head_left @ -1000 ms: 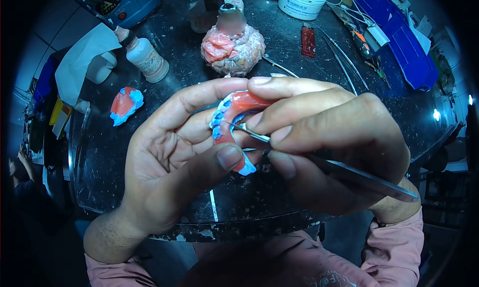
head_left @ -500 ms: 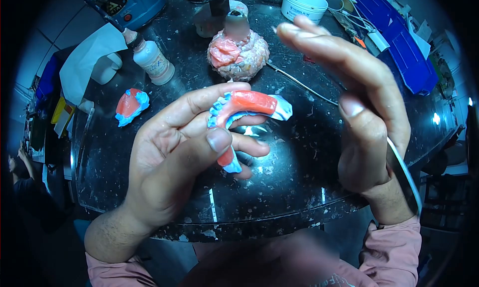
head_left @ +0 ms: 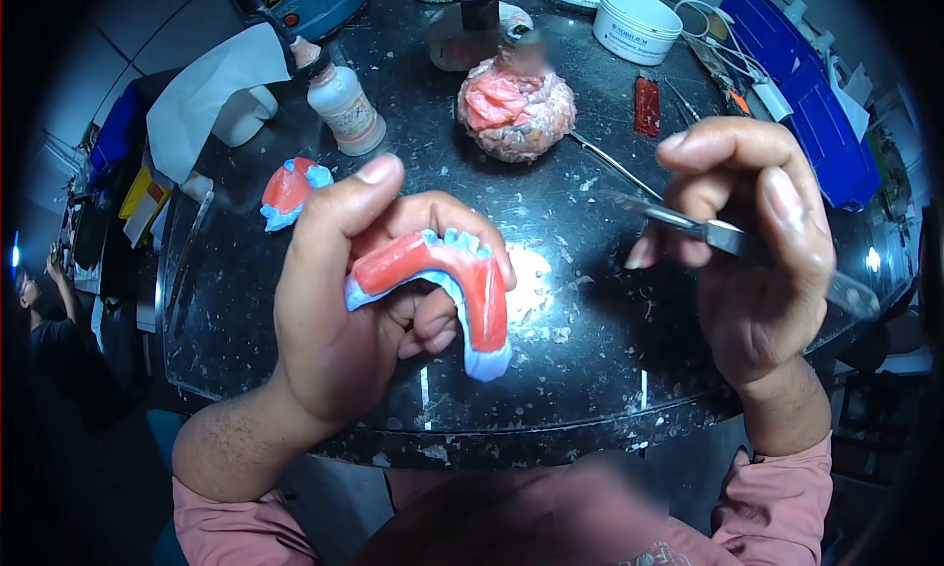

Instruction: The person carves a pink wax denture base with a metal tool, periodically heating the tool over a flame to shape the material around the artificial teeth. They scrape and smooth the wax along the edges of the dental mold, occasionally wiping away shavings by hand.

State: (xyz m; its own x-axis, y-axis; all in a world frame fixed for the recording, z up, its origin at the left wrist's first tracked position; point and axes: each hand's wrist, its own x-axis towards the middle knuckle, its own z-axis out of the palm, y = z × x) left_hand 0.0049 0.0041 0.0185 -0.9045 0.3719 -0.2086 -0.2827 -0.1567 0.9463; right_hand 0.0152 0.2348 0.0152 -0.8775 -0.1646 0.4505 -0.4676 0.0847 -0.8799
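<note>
My left hand (head_left: 339,271) is closed on a horseshoe-shaped wax denture (head_left: 484,296), red on its outer face, with bluish teeth at the front and a blue edge below. Its curve faces up and away from me, and my fingers pass behind it. To the right, my right hand (head_left: 762,232) grips a metal wax knife (head_left: 724,237) with its fingers. The knife's thin blade points left, apart from the denture, and the handle end sticks out past my palm. Another red and blue wax piece (head_left: 291,190) lies on the table beyond my left hand.
On the dark, scuffed table (head_left: 580,369) stands a lumpy, wax-covered round pot (head_left: 516,109), with a metal tool (head_left: 615,165) against it. A bottle (head_left: 346,109), a white tub (head_left: 637,27) and a red block (head_left: 646,106) are farther back. Another person (head_left: 54,320) is at far left.
My left hand has turned the denture so its curve faces away from me. The wax knife has swung from beside my right wrist to across my fingers. The view has shifted slightly.
</note>
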